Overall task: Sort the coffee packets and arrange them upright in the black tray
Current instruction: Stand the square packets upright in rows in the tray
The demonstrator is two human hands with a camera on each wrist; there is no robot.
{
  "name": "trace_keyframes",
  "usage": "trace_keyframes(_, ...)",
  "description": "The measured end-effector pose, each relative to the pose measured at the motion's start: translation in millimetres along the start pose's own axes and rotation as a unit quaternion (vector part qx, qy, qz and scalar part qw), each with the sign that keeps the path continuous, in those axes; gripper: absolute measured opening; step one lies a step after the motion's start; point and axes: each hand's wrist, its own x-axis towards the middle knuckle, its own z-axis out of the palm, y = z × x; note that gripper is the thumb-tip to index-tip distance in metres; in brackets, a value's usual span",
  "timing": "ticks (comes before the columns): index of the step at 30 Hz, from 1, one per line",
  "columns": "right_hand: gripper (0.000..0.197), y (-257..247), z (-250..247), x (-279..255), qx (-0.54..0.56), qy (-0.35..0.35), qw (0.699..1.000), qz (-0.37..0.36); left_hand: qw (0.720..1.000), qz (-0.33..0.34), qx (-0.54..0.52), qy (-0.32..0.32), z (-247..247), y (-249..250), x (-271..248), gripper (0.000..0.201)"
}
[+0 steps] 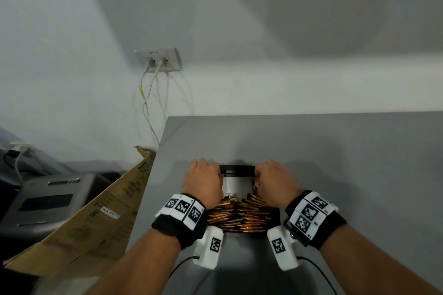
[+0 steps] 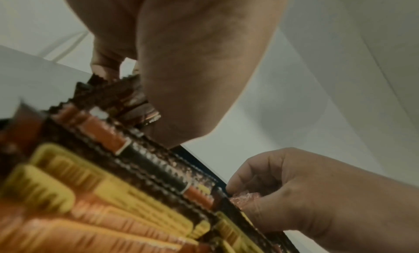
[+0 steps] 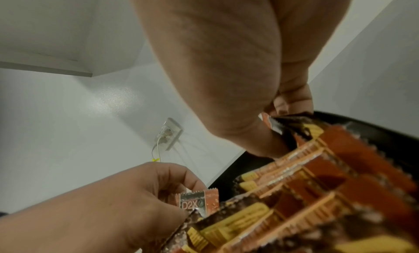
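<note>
The black tray (image 1: 237, 169) stands on the grey table (image 1: 335, 151), its near half packed with several orange-brown coffee packets (image 1: 239, 215) standing on edge. My left hand (image 1: 206, 176) is at the tray's far left and pinches the top of a packet marked D2X (image 3: 197, 201). At the far right my right hand (image 1: 268, 176) pinches a packet top (image 2: 246, 197). In the left wrist view the left fingers (image 2: 106, 66) curl over dark serrated packet ends (image 2: 113, 93). In the right wrist view the right fingers (image 3: 292, 99) grip a packet end (image 3: 278, 121). The tray's far half shows a pale floor (image 1: 236, 184).
A cardboard box flap (image 1: 100, 220) leans against the table's left edge. Beyond it sits a grey machine (image 1: 48, 201). A wall socket (image 1: 158, 59) with white cables hangs behind the table. Bare grey table surface lies to the right and behind the tray.
</note>
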Motion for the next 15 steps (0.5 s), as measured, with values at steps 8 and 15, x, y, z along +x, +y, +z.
trace_keyframes(8,0.014,-5,-2,0,-0.037,-0.037,0.999,-0.005,0.997,-0.004,-0.058,-0.048,-13,1,-3,0.017)
trace_keyframes(15,0.022,-10,-4,-5,-0.011,-0.025,0.999,-0.034,0.995,0.047,-0.043,-0.072,-19,4,-5,0.016)
